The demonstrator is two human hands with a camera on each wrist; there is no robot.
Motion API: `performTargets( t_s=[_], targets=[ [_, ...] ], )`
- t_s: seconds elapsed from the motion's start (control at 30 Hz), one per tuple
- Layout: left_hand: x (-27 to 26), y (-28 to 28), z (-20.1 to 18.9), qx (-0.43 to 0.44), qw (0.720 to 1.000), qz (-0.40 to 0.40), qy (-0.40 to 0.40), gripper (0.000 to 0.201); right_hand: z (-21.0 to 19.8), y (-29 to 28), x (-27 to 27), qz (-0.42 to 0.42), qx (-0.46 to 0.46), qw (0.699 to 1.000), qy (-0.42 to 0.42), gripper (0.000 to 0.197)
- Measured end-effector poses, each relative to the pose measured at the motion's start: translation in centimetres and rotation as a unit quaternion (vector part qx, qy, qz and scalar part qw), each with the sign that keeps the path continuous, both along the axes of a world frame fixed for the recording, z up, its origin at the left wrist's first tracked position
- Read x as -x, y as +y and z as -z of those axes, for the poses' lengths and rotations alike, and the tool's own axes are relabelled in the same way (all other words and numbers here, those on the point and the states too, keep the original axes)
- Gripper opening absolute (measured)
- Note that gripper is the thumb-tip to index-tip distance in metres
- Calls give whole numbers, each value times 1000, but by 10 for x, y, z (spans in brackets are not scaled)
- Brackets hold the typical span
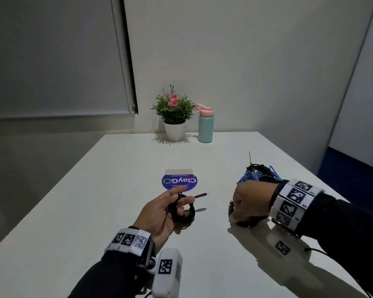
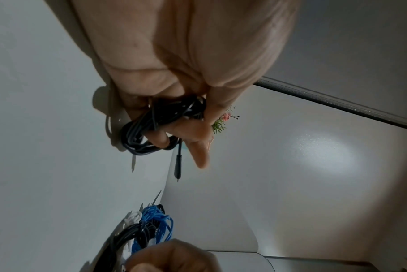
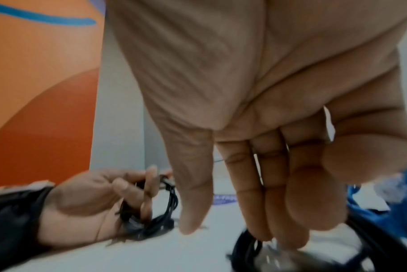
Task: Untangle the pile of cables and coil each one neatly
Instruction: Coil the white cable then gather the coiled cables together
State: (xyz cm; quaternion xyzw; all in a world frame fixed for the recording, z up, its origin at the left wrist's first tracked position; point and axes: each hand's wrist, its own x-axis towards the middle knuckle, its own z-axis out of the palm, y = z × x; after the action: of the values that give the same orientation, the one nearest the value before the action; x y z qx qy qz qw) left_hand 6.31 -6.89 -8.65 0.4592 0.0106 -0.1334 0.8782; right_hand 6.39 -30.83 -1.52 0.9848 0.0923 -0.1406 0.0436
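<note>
My left hand hovers over the middle of the white table, fingers and thumb curled round a small coil of black cable. The cable's plug end sticks out to the right. The left wrist view shows that coil looped around the fingers, with the plug hanging free. My right hand is further right, knuckles up, its fingers pointing straight down. Their tips touch another black cable on the table. Just behind it lies the tangled pile of blue, black and white cables.
A potted plant and a mint bottle with a pink cap stand at the table's far edge. A round blue ClayGo label lies flat mid-table. The right table edge runs close to my right forearm.
</note>
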Motion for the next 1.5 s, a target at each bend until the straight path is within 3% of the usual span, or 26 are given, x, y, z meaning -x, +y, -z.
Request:
performTargets(
  t_s=[0.17, 0.27, 0.43, 0.57, 0.63, 0.7, 0.8, 0.87, 0.93, 0.97, 1.07, 1.2, 1.37, 1.5],
  targets=[
    [3, 2, 1, 83, 996, 22, 24, 28, 14, 16, 7, -11, 31, 999, 6, 29],
    [-3, 2, 5, 80, 997, -4, 10, 27, 2, 22, 7, 4, -53, 998, -43, 22],
    [-9, 0, 13, 59, 998, 1, -28, 30, -18, 54, 14, -46, -219, 965, -139, 18],
    [-5, 0, 13, -32, 996, 1, -83, 32, -6, 94, 12, -113, -184, 969, -120, 7],
    [-5, 3, 13, -52, 995, -22, -85, 33, -2, 104, 8, -151, -120, 977, -95, 20],
    [-7, 4, 12, -53, 995, -34, -83, 33, -3, 105, 8, -175, -113, 974, -89, 24],
    [-10, 2, 12, -18, 996, -41, -78, 31, -10, 84, 5, -103, -264, 955, -90, 20],
    [-11, 3, 13, 11, 997, -42, -71, 30, -15, 59, -7, -25, -306, 941, -144, 14],
    [-11, 6, 14, 47, 996, -39, -62, 29, -19, 23, -23, 42, -235, 947, -214, 12],
    [-11, 6, 14, 61, 996, -37, -58, 29, -19, 5, -29, 76, -170, 956, -226, 20],
    [-11, 7, 13, 77, 995, -30, -53, 30, -17, -37, -39, 167, -39, 969, -177, 35],
    [-11, 7, 12, 80, 995, -18, -56, 39, -3, -50, -40, 200, -94, 969, -113, 41],
    [-9, 6, 10, 87, 994, -21, -54, 36, 11, -58, -44, 230, -278, 925, -121, 11],
    [-10, 6, 11, 79, 995, -27, -50, 35, 13, -50, -44, 212, -226, 945, -108, 30]
  ],
)
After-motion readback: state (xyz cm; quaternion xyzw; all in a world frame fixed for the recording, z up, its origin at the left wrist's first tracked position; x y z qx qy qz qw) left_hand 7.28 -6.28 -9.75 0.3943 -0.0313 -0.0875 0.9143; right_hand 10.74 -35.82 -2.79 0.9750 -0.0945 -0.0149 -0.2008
